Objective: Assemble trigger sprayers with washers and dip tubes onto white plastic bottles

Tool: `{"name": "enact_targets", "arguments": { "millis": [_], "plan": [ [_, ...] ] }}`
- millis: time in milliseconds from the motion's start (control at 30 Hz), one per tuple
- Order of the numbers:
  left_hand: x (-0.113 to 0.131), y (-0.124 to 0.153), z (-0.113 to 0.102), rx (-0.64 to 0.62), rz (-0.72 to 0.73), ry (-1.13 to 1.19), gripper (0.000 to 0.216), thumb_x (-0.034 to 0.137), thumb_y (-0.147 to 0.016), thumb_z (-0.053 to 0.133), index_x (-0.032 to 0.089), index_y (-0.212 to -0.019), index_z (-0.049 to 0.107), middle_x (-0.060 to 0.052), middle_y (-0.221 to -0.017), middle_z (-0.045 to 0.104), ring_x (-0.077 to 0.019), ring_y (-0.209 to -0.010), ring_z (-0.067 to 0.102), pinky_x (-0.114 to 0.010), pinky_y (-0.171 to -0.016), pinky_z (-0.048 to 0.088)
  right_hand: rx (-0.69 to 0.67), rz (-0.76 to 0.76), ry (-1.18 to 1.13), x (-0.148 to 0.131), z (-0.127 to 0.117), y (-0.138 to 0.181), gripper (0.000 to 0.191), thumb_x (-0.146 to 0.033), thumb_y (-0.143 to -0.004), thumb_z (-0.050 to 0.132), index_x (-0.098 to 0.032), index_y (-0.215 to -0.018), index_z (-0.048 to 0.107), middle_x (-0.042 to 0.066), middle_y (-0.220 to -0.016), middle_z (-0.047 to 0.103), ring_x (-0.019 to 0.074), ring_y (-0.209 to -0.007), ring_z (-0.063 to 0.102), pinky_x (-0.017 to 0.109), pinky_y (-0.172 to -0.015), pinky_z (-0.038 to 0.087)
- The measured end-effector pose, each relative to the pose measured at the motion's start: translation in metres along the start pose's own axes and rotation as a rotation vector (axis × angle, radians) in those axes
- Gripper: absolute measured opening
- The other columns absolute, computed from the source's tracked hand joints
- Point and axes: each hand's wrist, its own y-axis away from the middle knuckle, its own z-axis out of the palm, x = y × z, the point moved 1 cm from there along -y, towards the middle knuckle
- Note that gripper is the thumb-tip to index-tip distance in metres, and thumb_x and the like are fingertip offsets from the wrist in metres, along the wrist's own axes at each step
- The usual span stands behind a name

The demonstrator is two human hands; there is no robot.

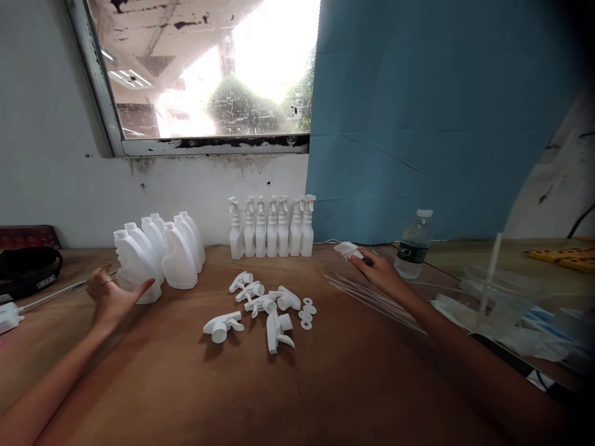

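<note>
My left hand (111, 296) is open, its fingers curved round the base of the nearest empty white bottle (132, 266), touching or almost touching it. That bottle stands at the front of a group of several capless white bottles (179, 251). My right hand (379, 272) reaches far right, fingers closed on a white trigger spray head (348, 250) lying on the table. Loose trigger heads (264, 306) and small white rings (307, 313) lie in the middle. A row of finished spray bottles (272, 228) stands by the wall.
Thin white dip tubes (367, 297) lie beside my right forearm. A clear water bottle (413, 246) stands behind my right hand. Plastic bags (506, 310) clutter the right side. A black and red object (28, 263) and a white plug (9, 316) sit at the left on the brown table (186, 384).
</note>
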Motion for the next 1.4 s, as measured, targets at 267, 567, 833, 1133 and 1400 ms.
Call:
{"name": "enact_targets", "arguments": {
  "millis": [267, 567, 833, 1133, 1400],
  "plan": [
    [0.14, 0.076, -0.038, -0.638, 0.001, 0.918, 0.035, 0.045, -0.088, 0.058, 0.017, -0.108, 0.051, -0.007, -0.095, 0.06, -0.0186, -0.088, 0.059, -0.032, -0.082, 0.048, -0.093, -0.166, 0.031, -0.092, -0.011, 0.094, 0.035, -0.046, -0.089, 0.051, -0.025, -0.114, 0.065, 0.002, -0.078, 0.069, 0.0202, -0.061, 0.063, 0.029, -0.055, 0.048],
    [0.235, 0.183, -0.002, -1.577, -0.24, 1.705, 0.05, 0.056, -0.083, 0.061, 0.017, -0.11, 0.044, -0.004, -0.074, 0.059, -0.0158, -0.062, 0.06, -0.023, -0.048, 0.049, -0.18, -0.581, -0.024, -0.139, 0.02, 0.168, 0.03, -0.019, -0.09, 0.054, -0.023, -0.119, 0.057, 0.009, -0.124, 0.062, 0.0249, -0.114, 0.059, 0.039, -0.096, 0.052],
    [0.234, 0.165, 0.011, -1.57, -0.423, 1.738, 0.045, 0.015, -0.069, 0.07, 0.016, -0.109, 0.049, -0.008, -0.084, 0.062, -0.0203, -0.069, 0.063, -0.029, -0.054, 0.052, -0.139, -0.663, -0.059, -0.128, 0.021, 0.168, 0.042, -0.023, -0.089, 0.059, -0.021, -0.13, 0.05, 0.013, -0.134, 0.055, 0.0286, -0.124, 0.051, 0.047, -0.1, 0.049],
    [0.229, 0.149, 0.021, -1.584, -0.782, 1.833, 0.032, 0.041, -0.082, 0.06, 0.011, -0.091, 0.058, -0.006, -0.079, 0.054, -0.0103, -0.057, 0.045, -0.022, -0.05, 0.031, -0.089, -0.772, -0.327, -0.129, 0.005, 0.177, 0.048, -0.046, -0.1, 0.037, -0.018, -0.137, 0.046, 0.003, -0.073, 0.067, 0.0168, -0.062, 0.065, 0.028, -0.058, 0.052],
    [0.231, 0.152, 0.022, -1.53, -0.704, 1.731, 0.027, 0.037, -0.083, 0.065, 0.012, -0.085, 0.055, 0.001, -0.066, 0.043, -0.0051, -0.048, 0.032, -0.02, -0.045, 0.019, -0.176, -0.737, -0.313, -0.136, 0.009, 0.18, 0.025, -0.008, -0.087, 0.05, -0.021, -0.107, 0.057, 0.002, -0.085, 0.068, 0.0145, -0.072, 0.065, 0.025, -0.066, 0.05]
  ]
}}
